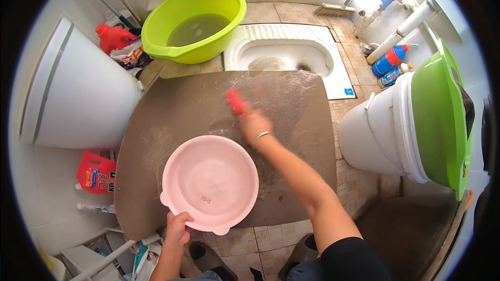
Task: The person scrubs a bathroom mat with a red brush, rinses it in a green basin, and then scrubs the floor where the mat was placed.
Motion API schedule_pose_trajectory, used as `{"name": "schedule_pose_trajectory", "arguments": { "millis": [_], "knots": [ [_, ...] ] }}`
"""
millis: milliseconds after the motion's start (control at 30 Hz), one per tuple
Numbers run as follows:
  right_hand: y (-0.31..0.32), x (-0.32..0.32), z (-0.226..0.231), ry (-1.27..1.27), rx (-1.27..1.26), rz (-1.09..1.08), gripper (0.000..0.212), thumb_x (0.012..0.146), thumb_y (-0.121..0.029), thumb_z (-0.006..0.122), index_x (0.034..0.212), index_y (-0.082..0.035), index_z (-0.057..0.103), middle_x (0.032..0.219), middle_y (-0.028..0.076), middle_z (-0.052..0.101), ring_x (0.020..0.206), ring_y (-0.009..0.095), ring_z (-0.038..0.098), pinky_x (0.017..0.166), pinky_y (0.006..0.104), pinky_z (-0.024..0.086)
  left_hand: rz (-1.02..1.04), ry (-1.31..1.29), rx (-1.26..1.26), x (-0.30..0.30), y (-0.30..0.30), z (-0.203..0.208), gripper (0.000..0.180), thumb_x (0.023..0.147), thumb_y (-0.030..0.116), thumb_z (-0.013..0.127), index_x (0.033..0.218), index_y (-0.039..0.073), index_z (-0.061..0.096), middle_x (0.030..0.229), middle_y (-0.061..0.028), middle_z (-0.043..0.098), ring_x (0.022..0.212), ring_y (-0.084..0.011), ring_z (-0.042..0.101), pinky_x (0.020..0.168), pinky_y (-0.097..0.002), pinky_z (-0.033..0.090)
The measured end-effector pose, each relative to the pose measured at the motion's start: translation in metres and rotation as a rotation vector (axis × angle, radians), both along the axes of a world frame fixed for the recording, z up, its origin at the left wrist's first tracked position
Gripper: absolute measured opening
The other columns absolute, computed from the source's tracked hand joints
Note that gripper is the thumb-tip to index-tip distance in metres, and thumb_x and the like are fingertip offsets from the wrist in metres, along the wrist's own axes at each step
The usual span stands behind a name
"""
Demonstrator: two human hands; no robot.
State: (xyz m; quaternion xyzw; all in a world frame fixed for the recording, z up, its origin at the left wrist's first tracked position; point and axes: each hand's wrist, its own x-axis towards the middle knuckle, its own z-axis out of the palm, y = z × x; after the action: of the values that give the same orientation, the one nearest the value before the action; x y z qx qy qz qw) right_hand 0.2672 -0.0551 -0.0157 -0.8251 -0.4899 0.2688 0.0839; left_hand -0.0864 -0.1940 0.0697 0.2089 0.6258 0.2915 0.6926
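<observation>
A grey-brown mat point(151, 140) with wet, foamy patches lies in front of me. My right hand point(255, 126) is closed around a red scrubbing brush point(235, 101), held at the far middle part of the mat. Motion blurs the brush, so its bristles do not show clearly. My left hand point(178, 227) grips the near-left rim of a round pink basin point(211, 179). The basin appears tilted, its inside facing up, over the near part of the mat.
Beyond the mat are a lime-green tub point(229, 26) of cloudy water and a white squat toilet point(328, 47). A white bin point(83, 88) and a red pouch point(96, 173) are at left. Right stand a white bucket point(372, 130), a green basin point(440, 125) and blue bottles point(389, 61).
</observation>
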Motion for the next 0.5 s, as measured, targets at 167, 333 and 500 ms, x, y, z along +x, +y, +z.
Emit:
{"name": "schedule_pose_trajectory", "arguments": {
  "millis": [167,333,500],
  "knots": [
    [0.033,0.046,-0.010,-0.106,-0.001,0.087,0.038,0.105,-0.044,0.051,0.120,-0.016,0.072,0.112,0.020,0.074,0.105,0.038,0.073,0.088,0.0495,0.059,-0.024,0.041,-0.007,-0.015,-0.004,-0.007,0.062,0.069,-0.013,0.055,0.131,-0.012,0.055,0.118,-0.0209,0.068,0.102,-0.0362,0.071,0.084,-0.0462,0.064],
    [0.017,0.197,-0.023,-0.051,0.230,-0.818,0.043,0.105,-0.048,0.050,0.119,-0.012,0.070,0.105,0.018,0.076,0.100,0.035,0.075,0.083,0.0506,0.057,-0.008,0.018,-0.023,-0.001,-0.005,-0.007,0.062,0.069,-0.013,0.056,0.130,-0.011,0.057,0.119,-0.0196,0.068,0.103,-0.0358,0.070,0.085,-0.0450,0.063],
    [0.028,0.055,-0.013,-0.042,0.043,-0.015,0.045,0.106,-0.040,0.047,0.142,-0.015,0.055,0.116,0.025,0.072,0.110,0.043,0.069,0.096,0.0536,0.055,0.007,0.025,0.002,-0.014,-0.010,-0.004,0.066,0.068,-0.013,0.054,0.134,-0.010,0.054,0.122,-0.0199,0.067,0.107,-0.0364,0.069,0.087,-0.0459,0.062]
  ]
}}
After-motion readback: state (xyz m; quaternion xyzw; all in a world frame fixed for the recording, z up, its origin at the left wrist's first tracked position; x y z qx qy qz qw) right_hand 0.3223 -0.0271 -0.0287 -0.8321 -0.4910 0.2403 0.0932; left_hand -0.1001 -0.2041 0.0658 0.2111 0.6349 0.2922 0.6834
